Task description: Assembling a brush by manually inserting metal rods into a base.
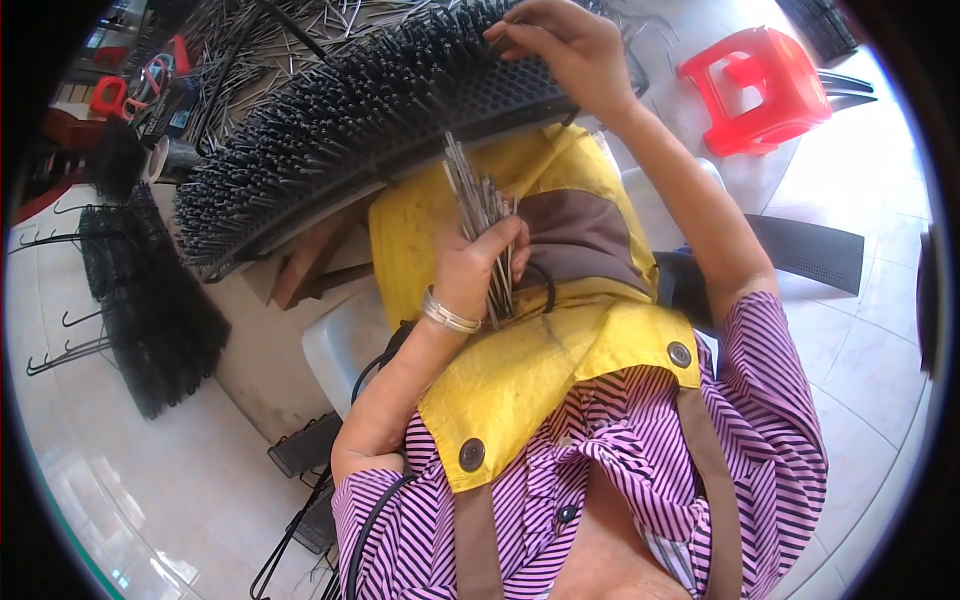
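Note:
My left hand (478,262) is closed round a bundle of thin grey metal rods (468,190), held upright in front of my yellow apron (590,170). The rods stick out above and below the fist at slightly different heights. Beyond it, a long black perforated rack (500,95) is densely filled with upright dark rods (330,130); along its near right part the holes show bare. Over the rack's right end is my right hand (575,50), thumb and fingertips pinched together. Whatever sits between those fingertips is too small to make out.
Loose metal rods (285,45) lie heaped behind the rack. A red plastic stool (765,90) is on the tiled floor at the far right. Black mesh strips with wire hooks (150,300) lie at the left. A dark mesh panel (810,250) is by my right elbow.

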A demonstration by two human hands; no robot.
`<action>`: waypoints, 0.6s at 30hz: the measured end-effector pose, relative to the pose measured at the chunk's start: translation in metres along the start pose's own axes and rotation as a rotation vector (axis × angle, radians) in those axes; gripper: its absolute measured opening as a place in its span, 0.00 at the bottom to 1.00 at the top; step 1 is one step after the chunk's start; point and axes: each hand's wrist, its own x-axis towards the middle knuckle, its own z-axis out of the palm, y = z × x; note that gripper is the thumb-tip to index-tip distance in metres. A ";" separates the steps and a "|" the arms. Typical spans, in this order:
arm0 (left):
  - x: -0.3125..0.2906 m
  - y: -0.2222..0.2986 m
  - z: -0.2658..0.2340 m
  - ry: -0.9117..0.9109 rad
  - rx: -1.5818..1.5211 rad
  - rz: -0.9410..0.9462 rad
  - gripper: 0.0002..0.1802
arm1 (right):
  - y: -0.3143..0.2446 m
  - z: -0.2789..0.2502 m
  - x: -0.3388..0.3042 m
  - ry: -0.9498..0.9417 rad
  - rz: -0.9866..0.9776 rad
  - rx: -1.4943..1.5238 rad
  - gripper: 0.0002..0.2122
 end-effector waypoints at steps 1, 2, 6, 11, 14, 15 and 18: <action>0.001 0.000 -0.001 0.007 0.000 0.007 0.13 | -0.001 -0.001 0.002 0.004 0.000 -0.001 0.04; 0.001 -0.001 -0.001 0.013 0.001 0.014 0.12 | -0.003 -0.001 0.004 -0.043 0.019 -0.040 0.04; 0.002 -0.001 -0.002 0.009 0.003 -0.001 0.12 | 0.002 -0.003 0.006 -0.019 0.064 0.020 0.03; 0.003 -0.001 -0.002 0.004 -0.003 0.011 0.12 | 0.000 0.000 0.009 -0.025 0.036 -0.080 0.03; 0.003 -0.001 -0.002 0.001 -0.010 0.019 0.12 | -0.003 0.006 0.016 -0.096 -0.016 -0.239 0.04; 0.003 0.000 -0.001 -0.001 -0.008 0.020 0.12 | -0.006 0.006 0.018 -0.104 -0.033 -0.267 0.04; 0.002 -0.001 -0.002 0.001 -0.006 0.013 0.12 | -0.008 0.014 0.018 -0.052 -0.028 -0.252 0.03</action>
